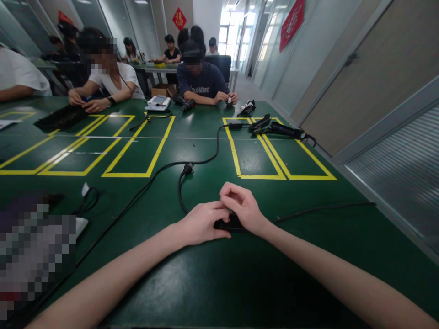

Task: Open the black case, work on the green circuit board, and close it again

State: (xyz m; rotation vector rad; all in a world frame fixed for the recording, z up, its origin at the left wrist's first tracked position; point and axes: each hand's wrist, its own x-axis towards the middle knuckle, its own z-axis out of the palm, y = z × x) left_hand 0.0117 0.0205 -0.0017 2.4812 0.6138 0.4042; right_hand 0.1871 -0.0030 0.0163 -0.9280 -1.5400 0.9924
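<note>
left hand point(202, 225): curled round a black block point(233, 224)
right hand point(247, 211): fingers bent, grip hidden from me
plug point(187, 169): beyond

The green tabletop point(185, 283) is smooth and semi-glossy, with soft reflections at the near side; its yellow marking tape point(126, 175) is smooth. The near black casing point(233, 224) appears to be plastic, as does the power plug point(187, 169), which has metal pins. The far navy T-shirt point(207, 76) is matt cloth.

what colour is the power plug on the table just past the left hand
Black; the power plug shows best in the head view.
</note>
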